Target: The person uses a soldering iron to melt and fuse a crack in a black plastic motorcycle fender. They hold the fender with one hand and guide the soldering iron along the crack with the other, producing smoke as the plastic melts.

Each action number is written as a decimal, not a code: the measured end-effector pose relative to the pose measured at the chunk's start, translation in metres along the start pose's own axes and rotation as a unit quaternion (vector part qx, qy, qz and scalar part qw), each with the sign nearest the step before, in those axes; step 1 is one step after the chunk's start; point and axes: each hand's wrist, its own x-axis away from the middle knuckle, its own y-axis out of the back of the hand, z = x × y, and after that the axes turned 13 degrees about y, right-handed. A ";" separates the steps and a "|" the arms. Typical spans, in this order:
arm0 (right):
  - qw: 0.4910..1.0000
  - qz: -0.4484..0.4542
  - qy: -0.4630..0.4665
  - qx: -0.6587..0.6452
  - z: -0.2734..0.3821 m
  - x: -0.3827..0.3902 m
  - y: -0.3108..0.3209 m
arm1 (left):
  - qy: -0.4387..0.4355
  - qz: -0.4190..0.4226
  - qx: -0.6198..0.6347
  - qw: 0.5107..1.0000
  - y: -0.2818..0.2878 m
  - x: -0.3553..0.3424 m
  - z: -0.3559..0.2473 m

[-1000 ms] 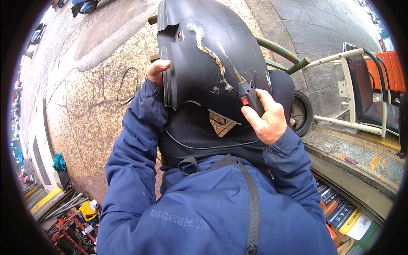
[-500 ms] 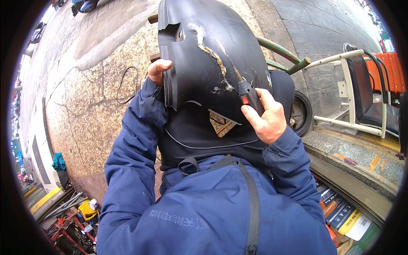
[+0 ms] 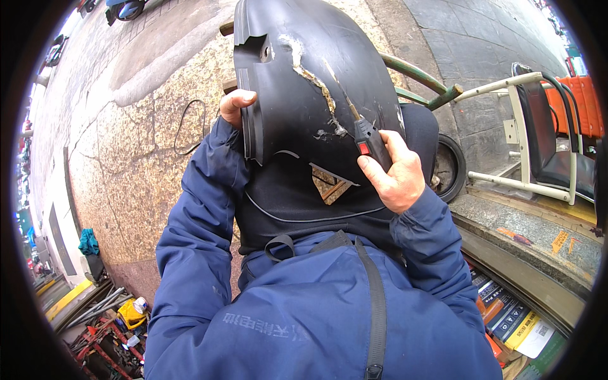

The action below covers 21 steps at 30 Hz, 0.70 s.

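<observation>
A large curved black plastic panel (image 3: pixel 288 107) lies across my lap. Down its face runs a jagged crack (image 3: pixel 311 75) with whitish, rough edges and yellowish material in it. At the panel's left edge my left hand (image 3: pixel 236 106) grips the rim, thumb on top and the other fingers hidden behind. My right hand (image 3: pixel 399 177) is closed round the black handle of a soldering iron (image 3: pixel 367 140) with a red switch. Its long thin metal tip points up and away from me, just right of the crack. Whether the tip touches the plastic I cannot tell.
Beyond the panel stands a green tubular frame (image 3: pixel 418 76). At right are a chair with a pale metal frame (image 3: pixel 525 142) and a black tyre (image 3: pixel 449 168). A thin dark loop (image 3: pixel 188 126) lies on the ground at left. Tools and a yellow object (image 3: pixel 131 313) sit lower left.
The panel and my right hand with the soldering iron have shifted very slightly left. Both grips stay the same.
</observation>
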 end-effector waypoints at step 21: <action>1.000 -0.002 0.008 0.016 -0.005 0.000 -0.001 | -0.011 -0.072 0.048 0.996 -0.013 0.005 0.004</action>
